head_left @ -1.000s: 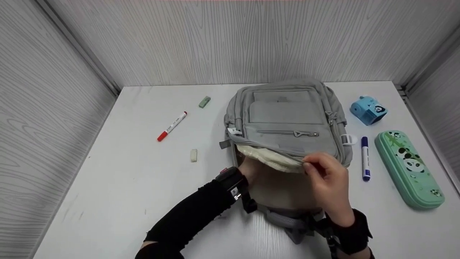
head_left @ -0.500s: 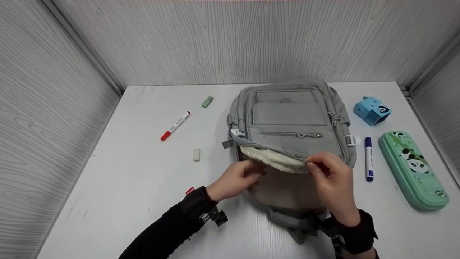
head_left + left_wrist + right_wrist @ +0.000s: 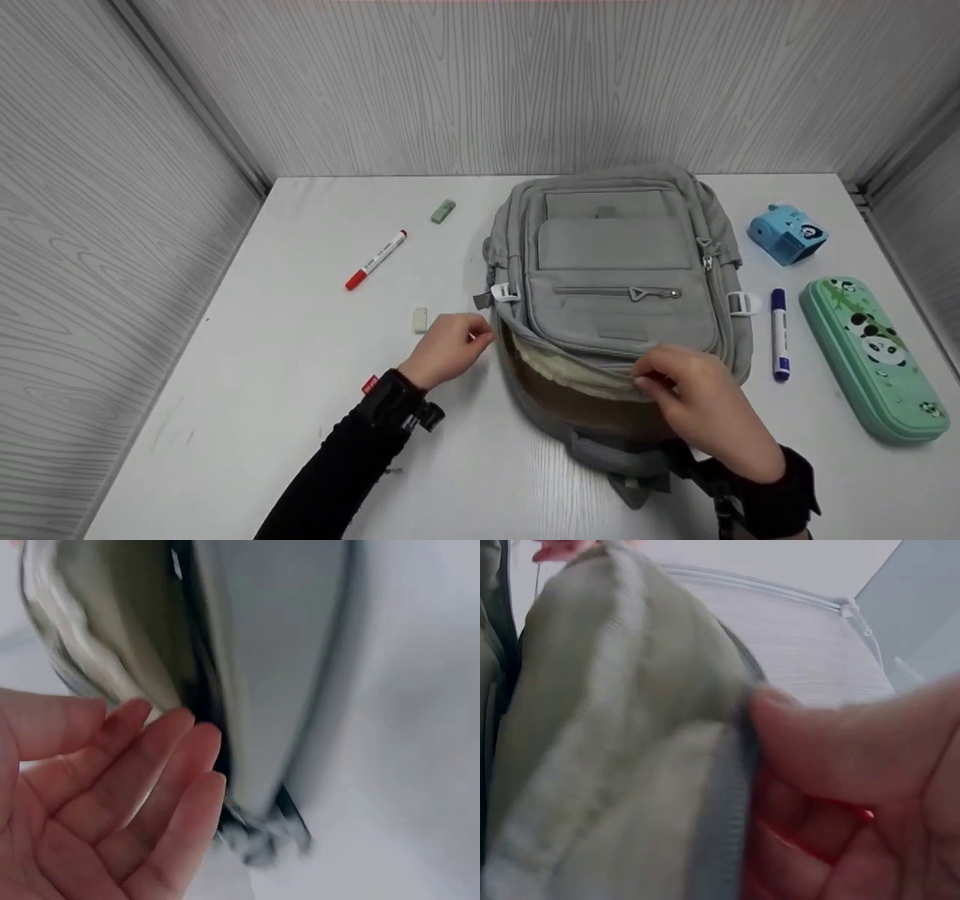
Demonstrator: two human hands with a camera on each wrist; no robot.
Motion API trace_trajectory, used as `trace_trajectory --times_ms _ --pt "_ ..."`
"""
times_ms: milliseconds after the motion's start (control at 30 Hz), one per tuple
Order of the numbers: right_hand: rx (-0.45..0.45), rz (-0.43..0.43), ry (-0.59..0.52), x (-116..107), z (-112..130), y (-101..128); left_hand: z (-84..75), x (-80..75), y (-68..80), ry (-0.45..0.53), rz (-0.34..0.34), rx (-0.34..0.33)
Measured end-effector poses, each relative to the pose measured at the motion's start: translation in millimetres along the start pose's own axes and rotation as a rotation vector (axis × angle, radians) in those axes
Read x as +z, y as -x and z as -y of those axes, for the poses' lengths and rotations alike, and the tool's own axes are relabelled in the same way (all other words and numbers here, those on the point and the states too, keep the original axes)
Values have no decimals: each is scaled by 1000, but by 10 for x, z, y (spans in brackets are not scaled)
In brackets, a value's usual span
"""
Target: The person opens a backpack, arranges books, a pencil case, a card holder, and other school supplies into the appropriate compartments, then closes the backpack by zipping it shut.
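A grey backpack (image 3: 615, 247) lies front side up, its main opening facing me and partly unzipped. My right hand (image 3: 697, 397) pinches the zipper edge of its front flap (image 3: 724, 817) between thumb and curled fingers, holding the pale lining (image 3: 592, 727) in view. Just left of the opening is my left hand (image 3: 450, 349), holding nothing, its fingers gently bent; in the left wrist view the fingers (image 3: 172, 817) are beside the bag's mouth. What lies deep inside the bag is too dark to make out.
Left of the bag lie a red marker (image 3: 376, 260), a green eraser (image 3: 443, 211) and a white eraser (image 3: 419, 320). To its right are a blue pencil sharpener (image 3: 787, 234), a blue marker (image 3: 780, 335) and a green panda pencil case (image 3: 874, 360). Walls enclose the white table (image 3: 262, 390).
My left hand has come out of the backpack and moved left of it, holding nothing. The right hand has lowered the flap edge toward me, narrowing the opening.
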State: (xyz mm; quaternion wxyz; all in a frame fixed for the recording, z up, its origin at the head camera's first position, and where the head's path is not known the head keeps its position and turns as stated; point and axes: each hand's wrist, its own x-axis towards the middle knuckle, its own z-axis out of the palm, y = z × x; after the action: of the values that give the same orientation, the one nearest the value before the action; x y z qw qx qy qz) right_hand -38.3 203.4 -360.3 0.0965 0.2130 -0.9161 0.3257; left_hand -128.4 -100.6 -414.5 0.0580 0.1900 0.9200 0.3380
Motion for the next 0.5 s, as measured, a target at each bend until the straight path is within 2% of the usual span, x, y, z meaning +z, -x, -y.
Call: trace_trajectory --times_ms 100,200,333,500 --pt "7 128 31 -3 -3 -14 139 17 -153 -47 -74 -113" --pt "38 261 46 19 -18 -31 212 38 -322 -95 -85 -187" --pt "66 359 80 68 -28 -56 226 80 -509 -156 -56 -200" --pt "70 392 128 142 -21 -65 236 182 -657 -226 -46 -209"
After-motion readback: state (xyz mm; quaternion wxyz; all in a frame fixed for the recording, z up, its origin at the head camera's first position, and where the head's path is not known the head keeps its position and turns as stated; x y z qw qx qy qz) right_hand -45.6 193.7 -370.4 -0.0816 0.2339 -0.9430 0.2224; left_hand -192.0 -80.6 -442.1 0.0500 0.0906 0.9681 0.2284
